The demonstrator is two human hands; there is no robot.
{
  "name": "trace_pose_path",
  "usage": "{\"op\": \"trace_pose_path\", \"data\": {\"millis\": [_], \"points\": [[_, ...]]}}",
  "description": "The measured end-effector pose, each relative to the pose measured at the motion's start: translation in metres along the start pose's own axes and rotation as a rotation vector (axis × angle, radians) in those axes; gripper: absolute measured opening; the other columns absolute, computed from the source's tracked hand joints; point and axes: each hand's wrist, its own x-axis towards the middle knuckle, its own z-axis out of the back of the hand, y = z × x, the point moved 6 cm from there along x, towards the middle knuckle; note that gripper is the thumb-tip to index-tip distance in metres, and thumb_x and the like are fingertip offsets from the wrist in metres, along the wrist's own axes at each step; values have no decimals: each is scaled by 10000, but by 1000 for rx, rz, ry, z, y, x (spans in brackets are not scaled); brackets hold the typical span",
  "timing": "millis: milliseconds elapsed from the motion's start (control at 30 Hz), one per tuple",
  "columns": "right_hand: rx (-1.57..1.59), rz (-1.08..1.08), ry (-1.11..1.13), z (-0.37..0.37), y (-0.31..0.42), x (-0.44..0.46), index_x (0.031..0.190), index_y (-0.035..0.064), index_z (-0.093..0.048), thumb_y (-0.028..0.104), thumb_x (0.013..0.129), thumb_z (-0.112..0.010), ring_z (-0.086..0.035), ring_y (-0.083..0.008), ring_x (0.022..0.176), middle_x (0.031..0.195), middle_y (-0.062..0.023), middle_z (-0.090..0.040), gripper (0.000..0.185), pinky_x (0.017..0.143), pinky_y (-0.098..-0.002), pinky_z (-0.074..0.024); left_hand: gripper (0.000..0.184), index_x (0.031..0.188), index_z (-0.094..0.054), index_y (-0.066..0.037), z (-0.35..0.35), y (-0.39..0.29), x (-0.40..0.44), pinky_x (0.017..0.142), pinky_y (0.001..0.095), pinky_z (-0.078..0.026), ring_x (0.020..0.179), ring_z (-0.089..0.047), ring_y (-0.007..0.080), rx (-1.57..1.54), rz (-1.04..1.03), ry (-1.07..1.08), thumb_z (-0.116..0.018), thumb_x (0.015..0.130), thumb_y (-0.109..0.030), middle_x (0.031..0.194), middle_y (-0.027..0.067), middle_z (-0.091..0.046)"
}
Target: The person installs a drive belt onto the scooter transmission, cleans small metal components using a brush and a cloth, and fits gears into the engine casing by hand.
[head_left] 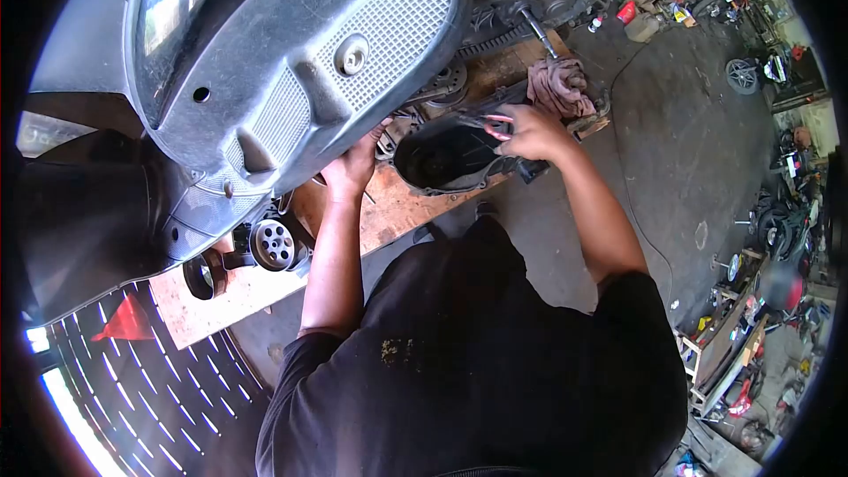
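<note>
In the head view my right hand (533, 134) is closed around red-handled pliers (496, 131), over the right end of a black, oblong engine cover (415, 178). The open, hollow side of that cover faces up. My left hand (353, 166) reaches in at the cover's left, under the edge of the scooter's grey plastic floorboard (327, 62). Its fingertips are partly hidden there, and I cannot make out what they touch. Right beside my right hand lies a crumpled pinkish rag (562, 88).
The cover rests on a wooden bench (389, 212). A round metal part with holes (273, 245) and a black ring (203, 278) sit at the bench's left end. A socket handle (535, 31) sticks out of the engine. Parts and tools clutter the right wall.
</note>
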Motion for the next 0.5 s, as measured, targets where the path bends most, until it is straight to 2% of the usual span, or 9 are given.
{"op": "trace_pose_path", "data": {"millis": [33,67,133,267,300,367,400,433,500], "points": [[-15,-51,107,3,11,1,1152,137,-611,273,611,-783,-638,-329,953,1019,-158,-668,584,823,-397,-501,455,1092,-640,2,-1,-1,0,895,340,-454,964,-610,188,-18,3,-2,-803,765,-270,1055,92,-676],[32,-4,146,-8,7,14,1135,136,-617,269,604,-789,-636,-325,959,1022,-155,-668,574,823,-396,-501,455,1092,-640,2,-2,-1,0,895,340,-454,964,-610,188,-16,2,-8,-803,765,-270,1055,92,-676],[29,100,213,-29,5,34,1087,135,-633,267,601,-793,-634,-320,967,1031,-149,-668,529,828,-389,-503,489,1072,-597,65,-5,8,0,916,341,-428,971,-577,209,-123,156,16,-823,721,-190,1033,120,-639],[30,178,238,-69,-1,50,1068,156,-656,315,631,-782,-638,-306,969,1035,-128,-673,481,830,-392,-504,528,1115,-560,70,-4,1,-7,959,353,-394,1038,-541,231,-15,86,-84,-815,731,-187,1113,138,-594],[24,183,256,-67,4,46,1077,159,-655,340,644,-778,-639,-310,969,1039,-129,-672,486,831,-393,-505,590,1183,-514,69,-4,9,-11,991,365,-369,1091,-516,250,3,123,-109,-808,738,-182,1172,152,-561],[-63,183,241,-52,17,38,1103,171,-648,421,686,-754,-637,-326,969,1054,-133,-670,498,835,-402,-507,660,1256,-456,58,-10,10,-17,1025,371,-334,1146,-483,264,-151,134,-198,-803,744,-176,1236,171,-521],[-45,199,208,-51,16,38,1120,173,-644,443,700,-740,-635,-333,971,1052,-143,-668,509,838,-409,-508,751,1335,-351,52,-15,11,-23,1057,382,-291,1205,-439,273,-173,115,-280,-789,769,-175,1313,189,-458],[-28,219,178,-48,15,38,1137,175,-640,465,715,-726,-633,-340,973,1050,-154,-665,519,841,-416,-509,764,1363,-300,42,-23,11,-27,1063,387,-281,1221,-426,276,-252,117,-361,-766,796,-172,1336,192,-435],[-72,253,207,-41,14,33,1229,157,-585,427,791,-665,-629,-347,985,1036,-173,-661,521,853,-431,-509,759,1410,-204,12,-38,7,-36,1084,411,-264,1235,-426,290,-281,98,-506,-698,863,-171,1372,185,-400]]}}
